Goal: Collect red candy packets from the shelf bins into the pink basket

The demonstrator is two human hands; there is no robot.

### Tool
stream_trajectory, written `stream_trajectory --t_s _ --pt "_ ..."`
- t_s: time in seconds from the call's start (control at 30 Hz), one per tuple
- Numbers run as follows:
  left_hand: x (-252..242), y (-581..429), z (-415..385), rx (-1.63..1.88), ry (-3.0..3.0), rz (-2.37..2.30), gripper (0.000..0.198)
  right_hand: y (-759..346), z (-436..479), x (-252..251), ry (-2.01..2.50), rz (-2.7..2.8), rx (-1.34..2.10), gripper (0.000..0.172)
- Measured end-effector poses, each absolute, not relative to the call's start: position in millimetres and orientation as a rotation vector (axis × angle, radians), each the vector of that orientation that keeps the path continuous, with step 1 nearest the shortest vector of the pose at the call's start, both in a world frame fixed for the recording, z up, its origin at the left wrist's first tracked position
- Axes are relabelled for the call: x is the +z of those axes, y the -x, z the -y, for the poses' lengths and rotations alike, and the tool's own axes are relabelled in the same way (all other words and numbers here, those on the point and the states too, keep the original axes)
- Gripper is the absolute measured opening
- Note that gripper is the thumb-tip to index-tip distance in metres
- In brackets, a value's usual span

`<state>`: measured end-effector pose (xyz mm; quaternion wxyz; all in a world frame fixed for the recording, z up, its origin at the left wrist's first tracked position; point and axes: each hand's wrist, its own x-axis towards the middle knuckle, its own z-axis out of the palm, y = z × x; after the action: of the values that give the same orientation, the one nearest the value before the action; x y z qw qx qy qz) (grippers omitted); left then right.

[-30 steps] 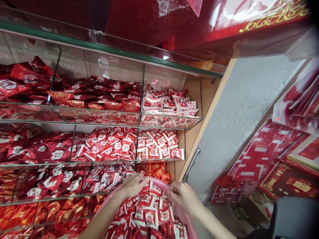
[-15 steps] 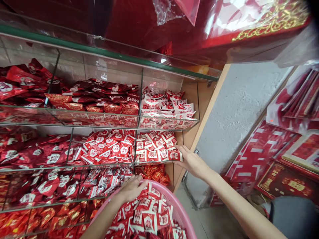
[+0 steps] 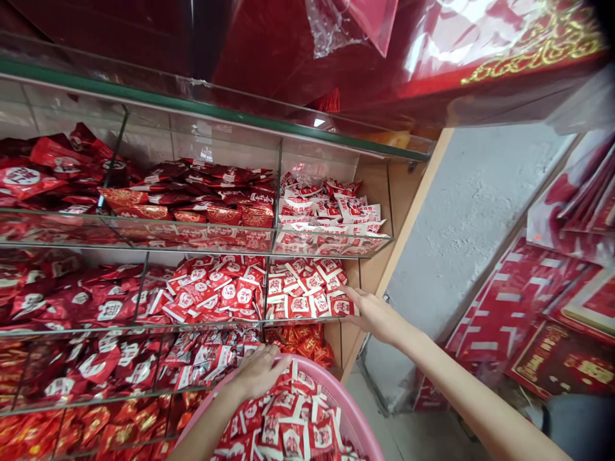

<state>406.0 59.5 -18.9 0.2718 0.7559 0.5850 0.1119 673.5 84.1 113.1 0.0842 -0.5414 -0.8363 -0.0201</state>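
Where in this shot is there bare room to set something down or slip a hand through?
Bare floor shows between the pink basket and the gray wall. A hand might pass above the top-right packets, below the green-edged glass shelf. Crowded: the basket, heaped with sachets, its rim under the left hand, and the bin sachets by the right hand.

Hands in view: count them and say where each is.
2. The left hand lies over the far rim of the pink basket; the right hand is at the right end of the red-and-white packets beyond it. No other hand shows.
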Motion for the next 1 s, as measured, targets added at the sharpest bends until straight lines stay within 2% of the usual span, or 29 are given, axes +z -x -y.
stream_trajectory --t_s 0.2,0.37,0.5,0.6,0.77,1.0 --pt "-12 -407 -57 0.305 -2.069 -1.566 0.072 -671 -76 120 1.584 2.478 -0.149 0.050" --pt "-15 -406 -60 0.282 -2.052 -1.551 0.072 -677 -63 128 1.581 2.400 -0.191 0.054" --pt "-18 -404 -62 0.264 -2.025 -1.551 0.074 -681 -37 127 1.459 2.322 -0.057 0.051" --pt "-17 -404 -61 0.265 -2.021 -1.555 0.077 -677 -15 111 1.360 2.282 0.235 0.051" --pt "-14 -405 -60 0.245 -2.019 -1.558 0.079 -662 4 55 1.324 2.277 0.621 0.055" --pt "-21 -405 -64 0.245 -2.042 -1.574 0.074 -654 4 9 1.362 2.407 0.638 0.059"
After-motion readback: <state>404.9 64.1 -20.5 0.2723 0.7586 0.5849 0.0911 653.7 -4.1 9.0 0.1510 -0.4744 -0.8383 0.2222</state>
